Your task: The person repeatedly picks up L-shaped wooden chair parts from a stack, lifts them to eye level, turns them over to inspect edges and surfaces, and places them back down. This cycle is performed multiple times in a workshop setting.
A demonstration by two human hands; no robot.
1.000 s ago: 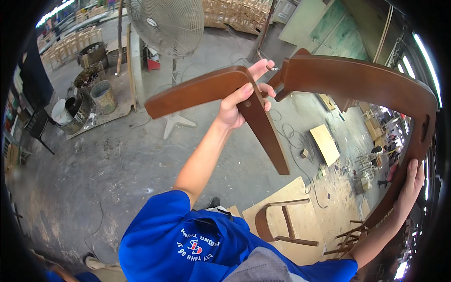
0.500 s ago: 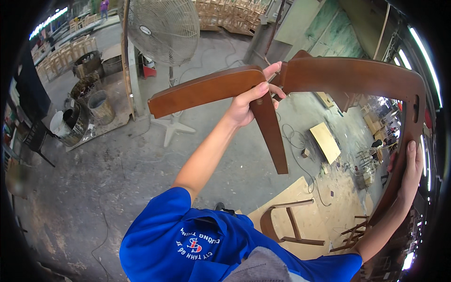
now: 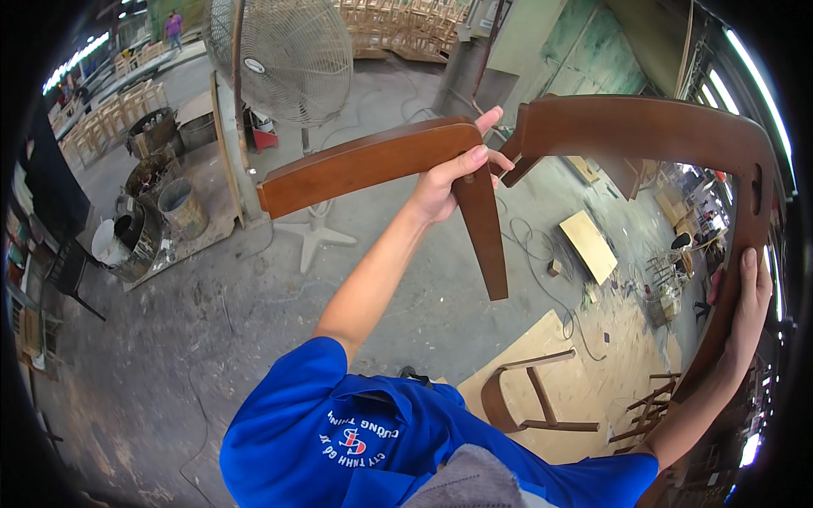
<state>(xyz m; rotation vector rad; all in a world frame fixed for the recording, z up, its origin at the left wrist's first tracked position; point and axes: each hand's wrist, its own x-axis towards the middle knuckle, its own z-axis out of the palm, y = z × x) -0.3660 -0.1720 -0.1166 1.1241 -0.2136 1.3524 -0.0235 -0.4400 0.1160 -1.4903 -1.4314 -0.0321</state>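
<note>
A brown wooden chair frame [image 3: 644, 123] is held up in front of me, with a curved, flat-faced rail and a slot near its right bend. My left hand [image 3: 445, 182] is closed round a joint where a curved arm piece [image 3: 364, 165] meets a tapered leg [image 3: 483, 241]. Its thumb lies on the near face, and some fingers show beyond the wood. At the far right, my right hand [image 3: 748, 296] grips the side of the frame, fingers partly hidden behind it. The lower right end of the frame passes behind my right forearm.
A similar brown frame part [image 3: 533, 394] lies on a plywood sheet [image 3: 474, 381] below. A pedestal fan [image 3: 288, 63] stands ahead, with dirty buckets [image 3: 182, 207] to its left. A cable [image 3: 550, 288] and a pale board [image 3: 589, 245] lie on the floor. Another person [image 3: 174, 30] stands far off.
The held frame has shifted and tilted slightly, its tapered leg tip now a little higher and further left. Both hands keep their grip. The view has turned slightly.
</note>
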